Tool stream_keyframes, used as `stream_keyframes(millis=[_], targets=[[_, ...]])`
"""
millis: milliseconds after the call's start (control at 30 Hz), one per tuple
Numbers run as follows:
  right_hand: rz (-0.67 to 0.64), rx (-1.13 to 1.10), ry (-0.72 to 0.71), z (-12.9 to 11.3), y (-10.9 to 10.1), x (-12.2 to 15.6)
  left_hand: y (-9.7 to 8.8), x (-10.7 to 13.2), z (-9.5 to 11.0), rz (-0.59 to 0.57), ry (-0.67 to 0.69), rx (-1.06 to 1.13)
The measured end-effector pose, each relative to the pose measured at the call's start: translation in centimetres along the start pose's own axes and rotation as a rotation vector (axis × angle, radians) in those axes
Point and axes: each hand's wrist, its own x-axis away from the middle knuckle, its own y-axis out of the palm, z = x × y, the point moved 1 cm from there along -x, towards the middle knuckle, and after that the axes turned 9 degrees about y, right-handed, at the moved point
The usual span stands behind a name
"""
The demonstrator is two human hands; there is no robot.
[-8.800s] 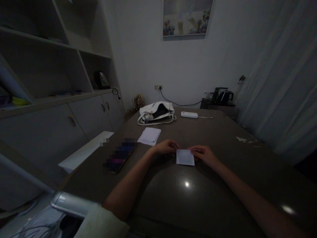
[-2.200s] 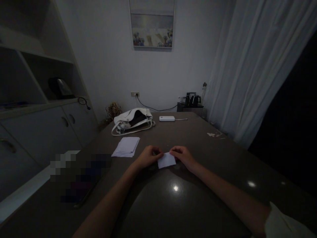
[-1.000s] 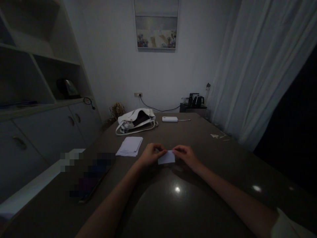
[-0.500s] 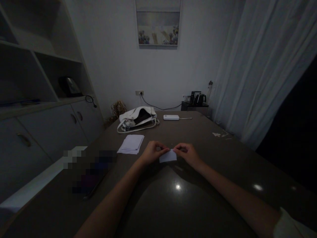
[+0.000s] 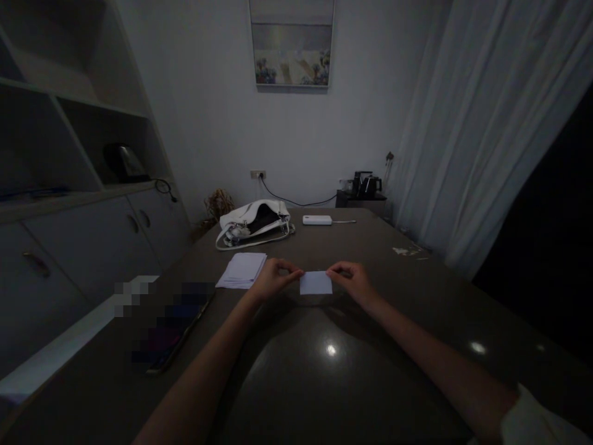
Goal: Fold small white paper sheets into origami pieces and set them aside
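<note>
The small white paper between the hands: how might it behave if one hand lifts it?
The small white paper is probably light: fingers pinch only its upper corners. It looks flat, so perhaps fairly stiff. One-handed, it might swing or droop, since no support shows at its lower edge.

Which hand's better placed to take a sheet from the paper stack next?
Probably the left hand: it's close to the paper stack, while the right hand is on the small paper's other side. Both pinch that paper near its upper corners, so the left would need to let go first.
</note>
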Motion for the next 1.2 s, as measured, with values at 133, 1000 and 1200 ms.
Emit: stream_keyframes(millis=[133, 1000, 1200], targets=[[-0.004, -0.022, 0.011, 0.1, -0.1, -0.2, -0.7, 0.1, -0.1, 0.0, -0.02, 0.007], [0.059, -0.106, 0.095, 0.3, -0.7, -0.1, 0.4, 0.2, -1.0, 0.058, -0.111, 0.027], [0.149, -0.216, 0.181, 0.8, -1.5, -0.7, 0.0, 0.4, -2.0, 0.147, -0.147, 0.089]])
